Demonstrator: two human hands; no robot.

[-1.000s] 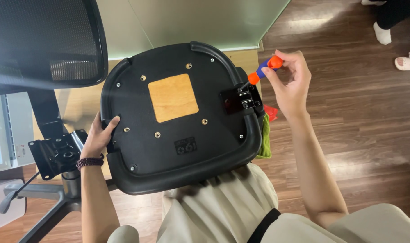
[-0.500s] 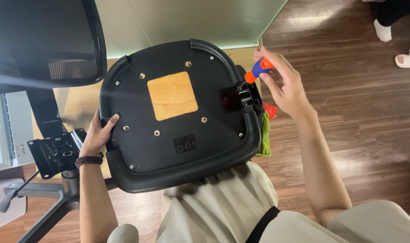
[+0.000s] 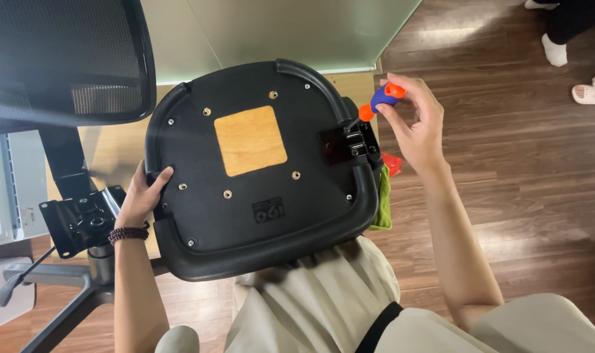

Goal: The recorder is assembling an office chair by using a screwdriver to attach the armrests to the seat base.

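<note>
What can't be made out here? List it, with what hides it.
- Head view: screwdriver tip, too small against the bracket.
- Right hand palm, turned away.
- Left hand fingertips, curled round the seat edge.
- Green cloth, mostly behind the seat.

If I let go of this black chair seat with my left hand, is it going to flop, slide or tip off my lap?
The chair seat looks like rigid moulded plastic, so it probably won't flop. It rests tilted on the lap, with the left hand gripping its edge, so it may well slide or tip. Pressure from the screwdriver in the right hand could push it sideways.
</note>
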